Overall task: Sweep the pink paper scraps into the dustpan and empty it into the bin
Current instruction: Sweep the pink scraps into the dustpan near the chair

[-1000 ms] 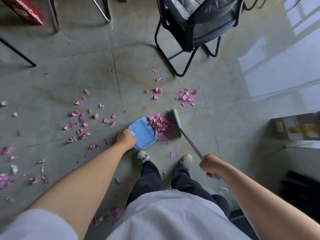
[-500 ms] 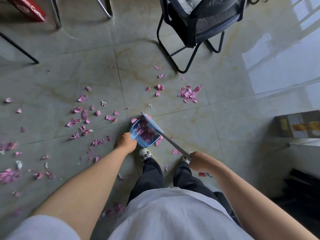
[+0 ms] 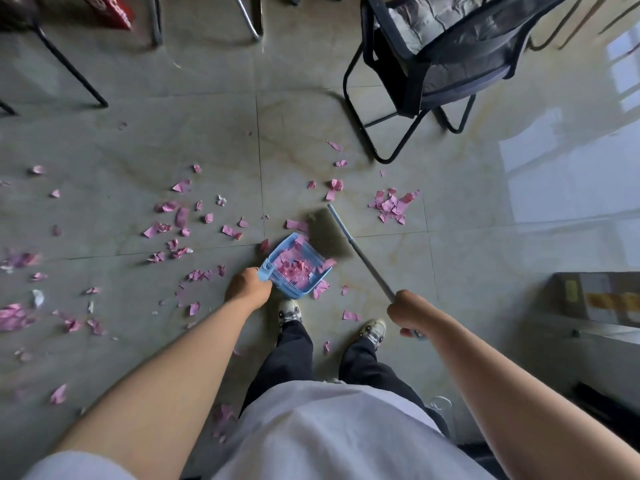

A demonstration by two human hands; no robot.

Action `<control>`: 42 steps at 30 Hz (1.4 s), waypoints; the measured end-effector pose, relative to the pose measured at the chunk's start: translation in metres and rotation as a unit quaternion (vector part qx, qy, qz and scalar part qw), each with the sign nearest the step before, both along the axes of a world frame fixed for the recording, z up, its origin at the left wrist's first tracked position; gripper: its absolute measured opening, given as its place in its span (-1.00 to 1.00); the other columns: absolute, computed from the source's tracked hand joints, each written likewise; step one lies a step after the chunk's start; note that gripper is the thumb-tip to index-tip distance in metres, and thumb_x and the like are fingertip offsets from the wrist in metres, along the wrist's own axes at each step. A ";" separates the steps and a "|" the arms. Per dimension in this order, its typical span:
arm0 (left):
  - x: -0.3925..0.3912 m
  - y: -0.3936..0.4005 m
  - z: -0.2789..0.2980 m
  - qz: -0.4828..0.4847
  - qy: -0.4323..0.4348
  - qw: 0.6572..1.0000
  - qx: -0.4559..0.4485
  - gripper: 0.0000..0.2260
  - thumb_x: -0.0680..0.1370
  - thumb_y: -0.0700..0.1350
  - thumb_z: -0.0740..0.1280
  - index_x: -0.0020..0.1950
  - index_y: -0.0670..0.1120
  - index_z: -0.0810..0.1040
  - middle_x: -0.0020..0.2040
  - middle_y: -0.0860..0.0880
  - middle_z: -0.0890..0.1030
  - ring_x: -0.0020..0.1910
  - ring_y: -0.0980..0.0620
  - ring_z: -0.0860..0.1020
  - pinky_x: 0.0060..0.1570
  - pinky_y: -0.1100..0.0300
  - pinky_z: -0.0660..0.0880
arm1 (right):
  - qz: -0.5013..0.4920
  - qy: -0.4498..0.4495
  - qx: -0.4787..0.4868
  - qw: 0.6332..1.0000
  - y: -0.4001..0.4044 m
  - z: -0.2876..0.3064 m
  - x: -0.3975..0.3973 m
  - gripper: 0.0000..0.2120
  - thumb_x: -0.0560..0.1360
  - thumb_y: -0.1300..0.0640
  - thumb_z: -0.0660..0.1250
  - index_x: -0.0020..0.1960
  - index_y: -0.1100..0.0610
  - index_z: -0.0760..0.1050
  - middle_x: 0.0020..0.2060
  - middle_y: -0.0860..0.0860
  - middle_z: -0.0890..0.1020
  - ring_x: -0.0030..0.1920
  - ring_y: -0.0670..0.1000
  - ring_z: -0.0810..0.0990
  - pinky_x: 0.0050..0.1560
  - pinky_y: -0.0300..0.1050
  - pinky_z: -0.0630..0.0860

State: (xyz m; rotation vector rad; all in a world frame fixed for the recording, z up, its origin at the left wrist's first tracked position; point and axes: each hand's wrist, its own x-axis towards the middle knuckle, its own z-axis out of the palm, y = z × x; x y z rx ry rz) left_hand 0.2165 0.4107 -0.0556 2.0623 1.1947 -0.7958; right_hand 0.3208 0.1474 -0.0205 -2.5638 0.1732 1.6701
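A batch of torn pink paper scraps [image 3: 294, 270] lies in the light-blue plastic dustpan [image 3: 298, 268] on the grey tiled floor [image 3: 467, 271], its handle gripped by the left hand [image 3: 247, 289]. The right hand [image 3: 410, 315] grips the grey-handled broom [image 3: 327, 237], bristles blurred at the pan's mouth. Sweeping is under way; next likely means gathering the cluster [image 3: 393, 206] towards the black folding chair [image 3: 446, 57].

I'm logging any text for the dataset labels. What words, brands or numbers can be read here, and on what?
Red sign, top left: white lettering, cut off by the frame, not readable.
Cardboard box, right: yellow label marks, too blurred to read.
Blue dustpan, broom: no text visible.
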 end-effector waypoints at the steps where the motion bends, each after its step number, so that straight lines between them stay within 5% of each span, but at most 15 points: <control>1: -0.006 0.005 0.002 0.013 -0.003 1.000 0.003 -0.78 0.55 -0.08 0.27 0.14 -0.10 0.59 0.10 -0.19 0.63 0.01 -0.18 0.59 -0.14 0.18 0.42 | 0.004 0.001 0.000 1.000 0.009 -0.003 0.002 -0.67 0.48 0.35 0.07 0.22 0.30 0.40 -0.19 0.20 0.54 -0.06 0.24 0.67 -0.06 0.16 0.64; 8: -0.054 0.050 0.014 0.105 -0.035 0.994 0.026 -0.80 0.51 -0.08 0.30 0.03 -0.16 0.62 0.03 -0.24 0.65 -0.02 -0.24 0.61 -0.13 0.15 0.50 | 0.087 0.005 0.015 0.996 0.051 -0.009 -0.013 -0.68 0.54 0.29 0.15 0.26 0.33 0.44 -0.35 0.04 0.41 -0.39 -0.01 0.47 -0.37 -0.16 0.49; 11: -0.064 0.065 0.015 0.115 -0.037 0.992 0.030 -0.78 0.51 -0.08 0.32 0.05 -0.16 0.62 0.05 -0.24 0.64 0.03 -0.24 0.58 -0.15 0.16 0.39 | 0.145 -0.020 -0.031 0.989 0.049 -0.013 -0.026 -0.63 0.52 0.29 0.10 0.32 0.24 0.39 -0.29 0.04 0.39 -0.19 0.10 0.63 -0.35 -0.09 0.57; 14: -0.063 0.074 0.016 0.104 -0.049 0.993 0.034 -0.79 0.51 -0.10 0.31 0.07 -0.16 0.63 0.06 -0.25 0.65 0.04 -0.24 0.58 -0.13 0.16 0.39 | 0.183 -0.044 -0.049 0.981 0.038 -0.011 -0.037 -0.56 0.52 0.24 0.08 0.38 0.15 0.34 0.03 0.08 0.57 0.01 0.13 0.65 -0.06 -0.03 0.64; 18: -0.048 0.079 0.018 0.068 -0.060 0.995 0.030 -0.79 0.53 -0.13 0.30 0.07 -0.19 0.62 0.07 -0.24 0.65 0.03 -0.22 0.59 -0.15 0.19 0.37 | 0.186 -0.061 -0.073 0.978 0.018 -0.011 -0.055 -0.55 0.53 0.22 0.05 0.40 0.12 0.32 0.18 0.10 0.57 0.08 0.13 0.64 0.04 -0.02 0.60; 31: -0.008 0.025 0.013 -0.025 -0.067 0.997 0.017 -0.73 0.53 -0.18 0.33 0.18 -0.27 0.58 0.17 -0.28 0.60 0.13 -0.25 0.58 0.10 0.05 0.48 | 0.034 -0.052 -0.083 0.995 -0.063 -0.012 -0.161 -0.65 0.53 0.24 0.04 0.27 0.15 0.40 0.14 0.09 0.58 0.13 0.14 0.58 -0.12 -0.13 0.40; 38: -0.025 -0.037 0.013 -0.132 -0.076 0.988 0.025 -0.74 0.54 -0.16 0.33 0.18 -0.27 0.57 0.15 -0.27 0.61 0.09 -0.25 0.58 0.09 0.03 0.49 | -0.132 -0.025 -0.082 0.987 -0.110 -0.017 -0.250 -0.57 0.48 0.24 0.07 0.33 0.18 0.37 0.19 0.11 0.56 0.16 0.16 0.58 0.06 -0.03 0.54; 40: -0.031 -0.048 0.013 -0.167 -0.074 0.983 0.032 -0.72 0.54 -0.15 0.34 0.19 -0.26 0.56 0.17 -0.27 0.60 0.11 -0.26 0.57 0.10 0.03 0.48 | -0.170 -0.012 -0.078 0.982 -0.117 -0.017 -0.272 -0.57 0.48 0.26 0.06 0.34 0.23 0.35 0.17 0.14 0.57 0.06 0.18 0.62 -0.05 0.02 0.57; 42: -0.036 -0.060 0.014 -0.201 -0.070 0.976 0.046 -0.71 0.54 -0.13 0.35 0.19 -0.25 0.57 0.16 -0.26 0.60 0.10 -0.26 0.57 0.07 0.04 0.47 | -0.216 0.003 -0.073 0.974 -0.121 -0.017 -0.295 -0.56 0.47 0.29 0.04 0.34 0.23 0.34 0.08 0.15 0.59 -0.11 0.17 0.60 -0.36 -0.02 0.48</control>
